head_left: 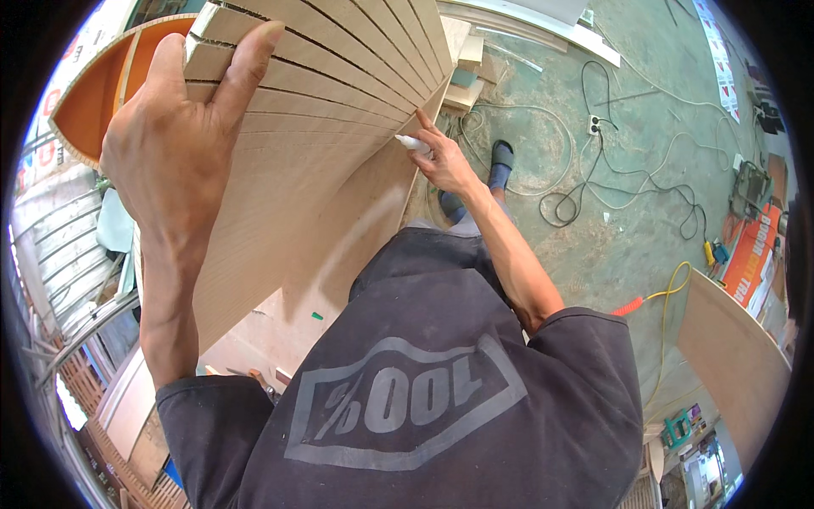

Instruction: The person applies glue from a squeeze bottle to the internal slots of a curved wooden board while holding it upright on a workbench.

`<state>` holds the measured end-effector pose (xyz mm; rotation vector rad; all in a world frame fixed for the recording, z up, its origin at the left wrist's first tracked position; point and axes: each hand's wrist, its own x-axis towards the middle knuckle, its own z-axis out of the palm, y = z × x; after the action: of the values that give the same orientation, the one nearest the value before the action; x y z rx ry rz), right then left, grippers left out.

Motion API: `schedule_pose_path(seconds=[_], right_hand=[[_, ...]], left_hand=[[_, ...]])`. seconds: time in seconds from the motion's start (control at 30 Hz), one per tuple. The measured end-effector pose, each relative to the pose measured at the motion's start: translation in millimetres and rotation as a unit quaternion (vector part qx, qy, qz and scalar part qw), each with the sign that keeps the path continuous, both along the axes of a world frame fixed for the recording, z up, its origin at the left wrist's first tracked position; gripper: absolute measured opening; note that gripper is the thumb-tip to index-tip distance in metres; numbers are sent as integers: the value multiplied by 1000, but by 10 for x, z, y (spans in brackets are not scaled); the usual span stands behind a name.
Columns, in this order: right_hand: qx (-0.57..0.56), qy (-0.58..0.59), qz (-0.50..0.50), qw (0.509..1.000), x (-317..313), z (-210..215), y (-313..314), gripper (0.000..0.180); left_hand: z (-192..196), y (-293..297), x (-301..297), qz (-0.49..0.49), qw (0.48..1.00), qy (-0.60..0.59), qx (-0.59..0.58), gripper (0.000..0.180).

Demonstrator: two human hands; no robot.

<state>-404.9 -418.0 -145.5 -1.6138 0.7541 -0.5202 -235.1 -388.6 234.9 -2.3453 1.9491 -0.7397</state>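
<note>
My left hand is closed over the upper edge of a curved wooden board, thumb on the grooved face. Many parallel slits run across that face and draw close together toward the right. In my right hand is a small white nozzle bottle, its tip pointing left at the board's lower right part. The index finger of that hand reaches up to the board's right edge. What the bottle contains cannot be seen.
An orange-lined curved wooden piece stands at far left. Black cables and a socket block lie on the dusty green floor. A yellow hose with a red coil runs at right beside a leaning wooden panel.
</note>
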Motion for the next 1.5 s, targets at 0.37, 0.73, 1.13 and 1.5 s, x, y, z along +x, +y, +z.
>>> schedule_pose_path(seconds=[0.37,0.73,1.13,1.5], right_hand=[[6,-20,-3,1000,54,-47,28,39],[-62,-22,-40,997,150,-142,90,31],[-9,-4,-63,998,-64,-70,214,34],[-41,101,-136,985,-227,-27,34,35]], left_hand=[[-37,10,42,8,1000,-10,10,71],[-63,11,55,-26,999,-24,-2,71],[-44,11,1,12,999,-35,13,71],[-57,22,78,-24,998,-54,-12,72]])
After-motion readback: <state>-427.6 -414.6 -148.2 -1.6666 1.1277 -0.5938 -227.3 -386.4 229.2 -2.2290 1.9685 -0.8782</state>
